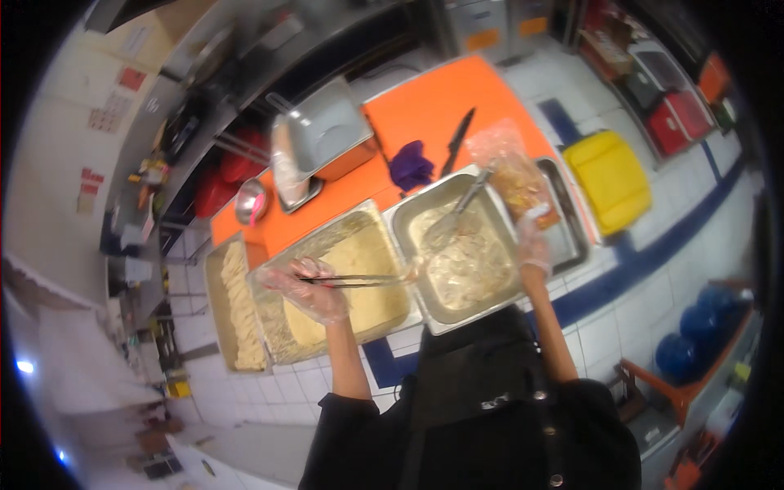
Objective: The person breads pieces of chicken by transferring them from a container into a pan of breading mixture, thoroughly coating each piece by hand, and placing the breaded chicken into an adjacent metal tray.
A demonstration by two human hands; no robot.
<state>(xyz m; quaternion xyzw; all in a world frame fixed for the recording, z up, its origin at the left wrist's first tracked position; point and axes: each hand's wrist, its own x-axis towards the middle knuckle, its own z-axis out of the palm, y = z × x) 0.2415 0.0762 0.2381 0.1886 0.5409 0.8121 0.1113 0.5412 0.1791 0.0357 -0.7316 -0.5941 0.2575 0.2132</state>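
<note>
The person's left hand (306,290), in a clear plastic glove, had its fingers closed around dark tongs (359,281). The tongs reached rightward above the flour (359,257), their tips near the rims where the flour pan (325,237) met the batter pan (406,224). A small pale blur showed at those tips (too smeared to say whether it was gripped). The right hand (534,247), also gloved, was by the batter pan's right side; how far its fingers were open, and whether they held anything, could not be told.

Pale wet pieces (469,269) lay in the batter pan, with a long-handled metal utensil (472,193) leaning across its far part. Left of the flour pan, a narrower pan (216,302) held a row of pale, coated-looking pieces (239,302). Just beyond the right hand was a clear plastic bag (523,192) of yellowish-brown food.

Farther across the orange-topped bench (425,98) stood a metal bowl (249,200) and a deep steel container (331,122); a crumpled purple cloth (412,166) lay beside a dark knife (460,140). A yellow bin (608,181) stood past the bench's right edge.
</note>
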